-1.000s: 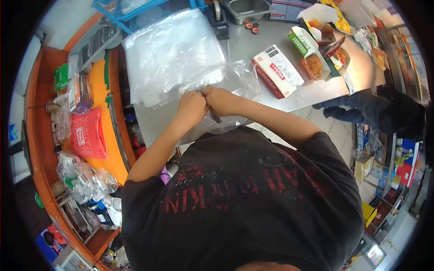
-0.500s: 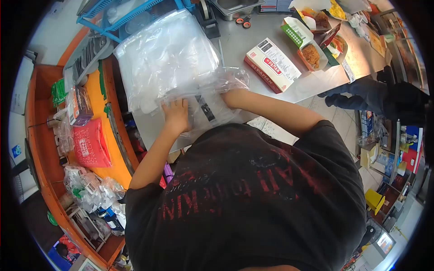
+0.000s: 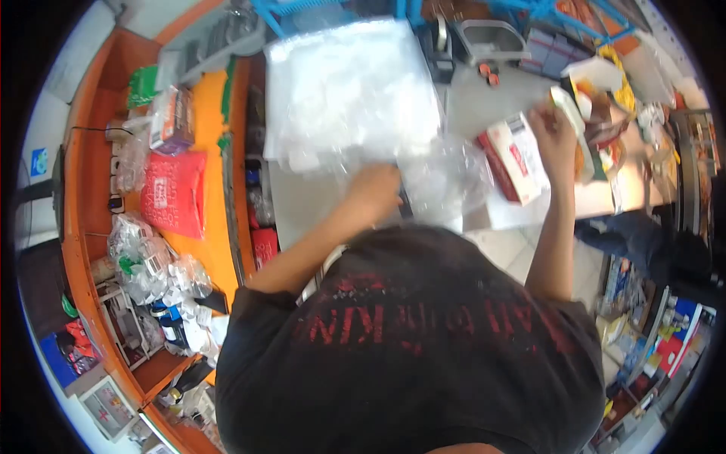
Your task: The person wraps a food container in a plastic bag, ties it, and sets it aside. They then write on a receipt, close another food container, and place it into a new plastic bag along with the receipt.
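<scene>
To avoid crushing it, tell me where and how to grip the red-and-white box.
Grip the red-and-white box across its long sides, midway along, probably best from above, on the wearer's side: it lies flat, one short end toward the wearer, with the plastic bag close on its left.

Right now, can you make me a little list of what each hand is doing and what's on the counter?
left hand: by the clear bag; grip unclear
right hand: at the open carton; blurry
red-and-white box: on the metal counter, between bag and carton
clear plastic pile: beyond the left hand
</scene>
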Demonstrator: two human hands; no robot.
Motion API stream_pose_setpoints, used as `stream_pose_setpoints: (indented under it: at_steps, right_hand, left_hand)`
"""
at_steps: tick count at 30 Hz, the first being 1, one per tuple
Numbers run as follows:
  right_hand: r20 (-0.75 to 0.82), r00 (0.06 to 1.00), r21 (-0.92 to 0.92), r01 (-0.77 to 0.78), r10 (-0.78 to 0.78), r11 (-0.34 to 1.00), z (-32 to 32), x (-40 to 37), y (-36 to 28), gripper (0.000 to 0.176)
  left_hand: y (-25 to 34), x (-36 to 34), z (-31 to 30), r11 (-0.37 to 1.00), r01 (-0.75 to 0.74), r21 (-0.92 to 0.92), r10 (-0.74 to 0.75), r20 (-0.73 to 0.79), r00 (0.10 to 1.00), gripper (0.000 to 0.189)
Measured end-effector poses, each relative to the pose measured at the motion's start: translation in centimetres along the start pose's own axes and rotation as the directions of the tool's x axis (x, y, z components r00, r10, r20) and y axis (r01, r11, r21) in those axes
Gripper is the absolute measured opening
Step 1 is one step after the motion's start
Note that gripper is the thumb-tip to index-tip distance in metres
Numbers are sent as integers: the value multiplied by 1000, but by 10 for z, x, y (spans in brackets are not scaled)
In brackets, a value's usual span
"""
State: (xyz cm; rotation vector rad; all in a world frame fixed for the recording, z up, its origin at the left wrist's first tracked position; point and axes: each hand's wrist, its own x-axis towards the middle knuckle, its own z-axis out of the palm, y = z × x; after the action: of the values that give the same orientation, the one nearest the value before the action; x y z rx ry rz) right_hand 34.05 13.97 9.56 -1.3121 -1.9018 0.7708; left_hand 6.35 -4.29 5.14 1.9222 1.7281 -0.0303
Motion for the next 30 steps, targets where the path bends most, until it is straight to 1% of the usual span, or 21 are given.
stream_pose_setpoints:
  at_steps: [1,2,3,4,5,6,8,9,10,11,13,14,15,16,17,19,20,22,26,29,30]
  right_hand:
    - [11,997,-337,78,-79,938,-1,-1,20,51]
    - [32,988,-635,136,-149,761,-1,-5,46,67]
    - [109,993,-606,107,-51,788,2,-10,80,93]
    - [165,982,-675,41,96,736,6,-15,81,99]
    - [223,975,-635,145,1,759,11,-19,106,100]
    - [246,968,-668,134,47,731,12,-23,96,98]
    - [158,987,-563,69,26,824,21,-24,77,87]
    - [135,990,-537,40,38,843,24,-21,73,82]
    - [111,992,-508,9,55,862,26,-19,72,77]
    - [107,993,-504,15,45,863,26,-17,75,77]
    - [74,992,-550,-47,104,834,32,-10,83,69]
    - [72,993,-545,-43,98,837,34,-7,80,69]
    - [65,989,-533,-77,131,843,35,-2,75,67]
    - [58,985,-521,-111,165,846,36,1,72,65]
    - [37,991,-518,-90,128,850,39,3,69,59]
    - [39,989,-517,-101,141,850,41,7,60,56]
    - [48,986,-518,-112,160,848,41,9,57,53]
    - [19,994,-503,-87,112,860,39,9,60,49]
    - [8,988,-464,-131,152,876,31,1,64,47]
    - [4,990,-426,-126,141,896,22,0,71,46]
    - [17,990,-410,-122,141,904,20,-2,71,45]
  left_hand:
    - [-1,1,9,996,-67,64,71,-59,996,47]
    - [-9,0,24,955,-86,284,131,-144,981,46]
    - [-28,3,45,882,-65,467,163,-172,971,51]
    - [-39,0,49,888,-102,449,190,-157,969,51]
    - [-47,1,46,892,-141,430,220,-140,965,51]
    - [-49,3,42,892,-118,437,212,-172,962,51]
    - [-50,9,33,885,-197,422,219,-5,976,43]
    - [-43,13,4,885,-186,426,214,-20,977,43]
    - [-28,14,-46,945,-314,90,278,284,918,37]
    - [-21,20,-88,911,-310,-272,411,519,749,31]
    - [-38,47,-142,701,-385,-600,563,133,816,21]
    - [-50,71,-172,821,-371,-433,376,-78,923,18]
    - [-65,98,-197,923,-255,-290,151,-336,930,18]
    - [-95,139,-203,892,-371,-258,61,-745,664,17]
    - [-110,168,-218,926,-234,-295,-163,-874,458,15]
    - [-153,210,-230,937,103,-333,-346,-854,389,14]
    - [-158,216,-234,941,92,-326,-336,-859,386,14]
    - [-162,225,-241,831,396,-390,-541,-730,417,14]
    - [-169,233,-245,794,438,-422,-600,-657,456,15]
    - [-182,228,-236,854,394,-340,-504,-728,465,14]
    - [-186,219,-227,928,216,-304,-369,-834,411,12]
